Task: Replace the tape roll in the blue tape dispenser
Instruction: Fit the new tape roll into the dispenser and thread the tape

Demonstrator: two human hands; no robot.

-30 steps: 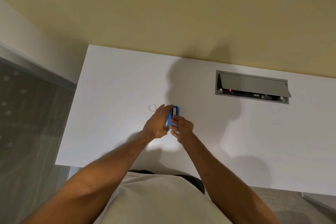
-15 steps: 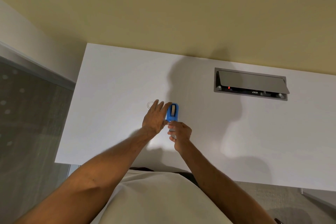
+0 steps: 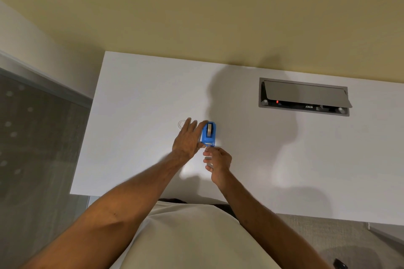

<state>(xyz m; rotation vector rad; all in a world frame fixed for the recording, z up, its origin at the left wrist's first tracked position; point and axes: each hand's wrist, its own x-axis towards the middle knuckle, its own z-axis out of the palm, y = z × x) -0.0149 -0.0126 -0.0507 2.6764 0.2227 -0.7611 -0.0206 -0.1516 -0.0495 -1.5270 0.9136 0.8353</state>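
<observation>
The blue tape dispenser (image 3: 208, 134) stands on the white desk (image 3: 142, 98) with a tape roll (image 3: 210, 129) seated in it, cutter end toward me. My left hand (image 3: 185, 141) lies against its left side, fingers stretched out, index finger and thumb touching the blue body. My right hand (image 3: 218, 160) is just in front of the cutter, thumb and forefinger pinched together on what looks like the tape's loose end. A clear empty tape ring (image 3: 181, 124) lies flat on the desk, partly hidden behind my left fingertips.
A grey cable hatch (image 3: 303, 96) with its lid tilted up is set into the desk at the back right. The desk's left edge (image 3: 87, 137) drops to a grey floor. A yellow wall runs behind the desk.
My right hand has drawn back toward me, off the dispenser's top to just in front of the cutter. My left fingers have straightened along the dispenser's side.
</observation>
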